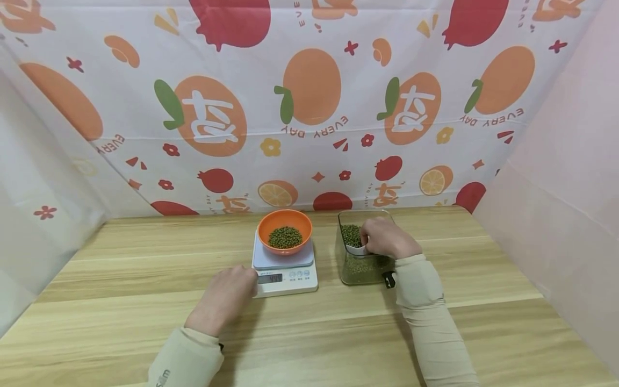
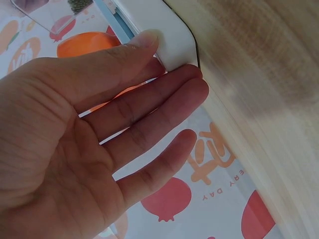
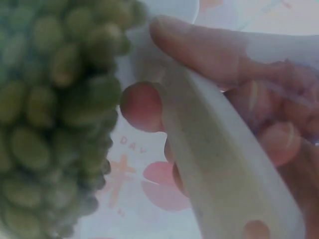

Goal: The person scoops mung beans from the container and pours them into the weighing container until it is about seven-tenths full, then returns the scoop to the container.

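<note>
Left hand: fingers loosely extended, thumb and fingertips touching the scale's left edge
Digital kitchen scale: on the wooden table, display lit with blurred digits
Orange bowl: on the scale's platform, with green mung beans in its bottom
Clear container: just right of the scale, holding more mung beans
White scoop: inside the container, loaded with beans
Right hand: fingers and thumb closed around the scoop's handle
</note>
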Motion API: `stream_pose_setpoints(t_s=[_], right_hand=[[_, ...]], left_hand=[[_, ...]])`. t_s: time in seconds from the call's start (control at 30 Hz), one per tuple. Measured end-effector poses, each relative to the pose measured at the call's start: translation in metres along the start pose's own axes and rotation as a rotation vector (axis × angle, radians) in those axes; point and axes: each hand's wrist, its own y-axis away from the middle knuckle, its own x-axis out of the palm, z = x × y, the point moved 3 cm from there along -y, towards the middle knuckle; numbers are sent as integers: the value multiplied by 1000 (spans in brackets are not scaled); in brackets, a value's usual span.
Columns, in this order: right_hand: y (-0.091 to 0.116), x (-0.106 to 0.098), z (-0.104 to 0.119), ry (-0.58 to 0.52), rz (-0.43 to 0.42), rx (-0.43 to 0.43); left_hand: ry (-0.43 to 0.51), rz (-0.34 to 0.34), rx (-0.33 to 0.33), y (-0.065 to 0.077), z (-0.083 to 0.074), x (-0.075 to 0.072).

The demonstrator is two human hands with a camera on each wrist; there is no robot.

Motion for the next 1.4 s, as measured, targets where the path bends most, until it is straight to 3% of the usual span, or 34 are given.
stream_pose_setpoints(t_s=[0.53, 1.4], right_hand=[[5, -8, 3, 38, -67, -37], [10, -12, 3, 45, -92, -69]], left_hand=[[49, -14, 2, 1, 0, -2], [38, -16, 12, 1, 0, -2]])
